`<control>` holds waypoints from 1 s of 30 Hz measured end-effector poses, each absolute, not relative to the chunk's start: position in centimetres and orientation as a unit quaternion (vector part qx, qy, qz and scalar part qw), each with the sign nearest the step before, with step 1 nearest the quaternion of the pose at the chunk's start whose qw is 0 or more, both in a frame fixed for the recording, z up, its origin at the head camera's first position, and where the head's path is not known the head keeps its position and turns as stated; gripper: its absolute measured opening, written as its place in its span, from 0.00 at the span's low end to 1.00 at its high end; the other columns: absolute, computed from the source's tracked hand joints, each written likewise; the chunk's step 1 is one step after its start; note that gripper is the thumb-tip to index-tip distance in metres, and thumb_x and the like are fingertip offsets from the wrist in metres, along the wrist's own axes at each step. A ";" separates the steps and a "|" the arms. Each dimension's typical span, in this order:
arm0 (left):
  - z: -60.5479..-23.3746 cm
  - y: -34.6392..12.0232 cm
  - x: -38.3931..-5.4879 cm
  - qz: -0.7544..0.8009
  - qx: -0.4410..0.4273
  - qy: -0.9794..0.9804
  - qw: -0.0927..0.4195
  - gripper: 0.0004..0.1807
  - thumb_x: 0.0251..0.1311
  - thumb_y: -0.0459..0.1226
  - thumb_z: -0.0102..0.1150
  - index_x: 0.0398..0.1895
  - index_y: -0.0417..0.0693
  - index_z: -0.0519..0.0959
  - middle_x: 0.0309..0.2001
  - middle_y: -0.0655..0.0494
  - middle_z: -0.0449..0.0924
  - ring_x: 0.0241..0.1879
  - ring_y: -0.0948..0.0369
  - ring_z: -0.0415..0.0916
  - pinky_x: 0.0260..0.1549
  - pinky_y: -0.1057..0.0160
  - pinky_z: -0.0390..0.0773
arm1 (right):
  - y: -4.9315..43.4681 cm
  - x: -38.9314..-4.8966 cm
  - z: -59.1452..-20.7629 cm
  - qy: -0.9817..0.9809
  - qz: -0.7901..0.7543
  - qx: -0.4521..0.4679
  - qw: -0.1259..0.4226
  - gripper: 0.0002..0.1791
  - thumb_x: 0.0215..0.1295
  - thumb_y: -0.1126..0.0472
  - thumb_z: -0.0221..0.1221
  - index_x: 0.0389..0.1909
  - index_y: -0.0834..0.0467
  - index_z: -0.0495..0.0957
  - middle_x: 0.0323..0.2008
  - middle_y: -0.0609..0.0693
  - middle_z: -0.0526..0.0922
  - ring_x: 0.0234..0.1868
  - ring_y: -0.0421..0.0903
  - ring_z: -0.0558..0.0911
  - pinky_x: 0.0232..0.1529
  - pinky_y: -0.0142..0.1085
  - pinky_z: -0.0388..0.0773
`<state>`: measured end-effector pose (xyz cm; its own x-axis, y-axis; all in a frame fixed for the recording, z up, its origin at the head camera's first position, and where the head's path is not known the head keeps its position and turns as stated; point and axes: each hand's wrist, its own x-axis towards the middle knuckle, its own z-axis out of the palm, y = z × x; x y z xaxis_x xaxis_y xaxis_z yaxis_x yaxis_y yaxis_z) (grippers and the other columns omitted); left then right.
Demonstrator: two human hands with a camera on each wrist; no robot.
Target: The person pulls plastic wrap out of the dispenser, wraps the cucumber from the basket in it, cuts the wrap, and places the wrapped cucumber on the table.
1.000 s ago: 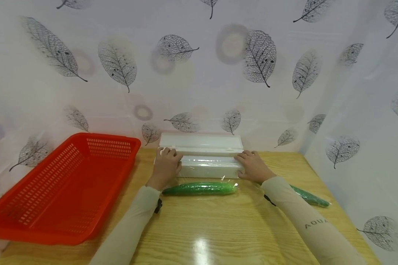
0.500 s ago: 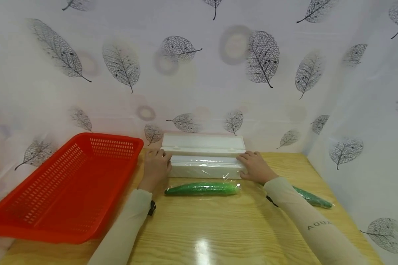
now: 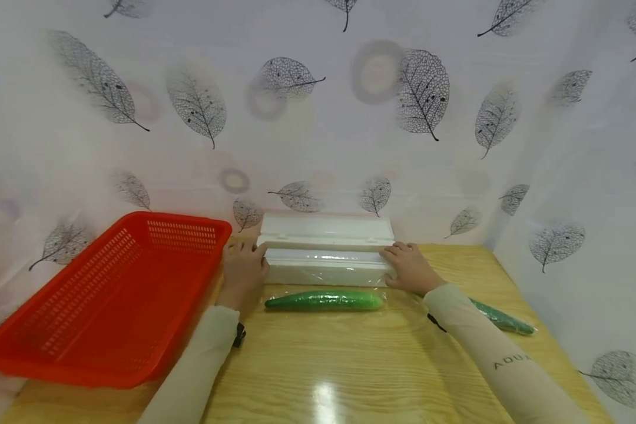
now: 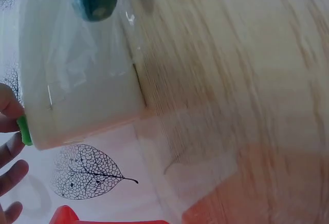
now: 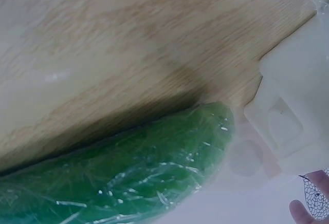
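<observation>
A white cling film dispenser point(image 3: 323, 275) lies on the table with its lid point(image 3: 325, 226) raised behind it. Clear film comes over its front, and a green cucumber point(image 3: 323, 300) lies just in front with film on it. My left hand point(image 3: 242, 271) is at the dispenser's left end; in the left wrist view its thumb and a finger hold a small green slide cutter point(image 4: 24, 130), other fingers spread apart. My right hand point(image 3: 407, 268) grips the right end, fingers on top and thumb at the front. Most of the right hand is outside the right wrist view.
A red plastic basket point(image 3: 100, 306) stands on the left of the wooden table point(image 3: 318, 359). A film-wrapped cucumber point(image 3: 503, 319) lies at the right, partly behind the right sleeve point(image 3: 487, 347). A leaf-patterned curtain point(image 3: 318, 135) hangs right behind the dispenser.
My left hand has slid left along the dispenser to its left end, baring more of its top. The right hand has stayed at the right end.
</observation>
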<state>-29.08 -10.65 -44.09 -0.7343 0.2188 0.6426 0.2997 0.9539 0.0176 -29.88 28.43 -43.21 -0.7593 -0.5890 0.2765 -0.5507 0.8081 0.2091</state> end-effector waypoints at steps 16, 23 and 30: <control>-43.7 -8.7 -28.3 -0.086 -0.176 -0.922 0.333 0.16 0.51 0.41 0.66 0.42 0.45 0.77 0.39 0.46 0.79 0.42 0.49 0.76 0.47 0.48 0.74 | 28.9 -30.2 -43.1 -0.937 -0.059 0.306 0.158 0.29 0.52 0.49 0.60 0.55 0.59 0.74 0.50 0.55 0.80 0.53 0.54 0.75 0.53 0.53 0.69; -44.0 -3.7 -25.4 -0.011 -0.418 -0.886 0.199 0.26 0.48 0.49 0.68 0.50 0.51 0.76 0.45 0.55 0.78 0.46 0.58 0.76 0.50 0.59 0.77 | 29.0 -30.2 -42.4 -0.937 -0.060 0.313 0.143 0.29 0.51 0.49 0.61 0.54 0.59 0.75 0.49 0.56 0.81 0.53 0.55 0.75 0.52 0.56 0.70; -45.0 -1.9 -25.1 0.062 -0.431 -0.888 0.149 0.26 0.53 0.40 0.65 0.57 0.55 0.72 0.47 0.57 0.76 0.46 0.61 0.75 0.48 0.62 0.77 | 28.5 -30.1 -41.4 -0.947 -0.044 0.301 0.104 0.26 0.53 0.49 0.62 0.52 0.58 0.76 0.50 0.56 0.81 0.54 0.55 0.76 0.54 0.57 0.68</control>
<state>-25.07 -1.92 -45.02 -0.5844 0.7836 0.2105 0.7465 0.6210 -0.2389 -30.06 28.51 -41.36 -0.7973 -0.5792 0.1698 -0.5610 0.8149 0.1458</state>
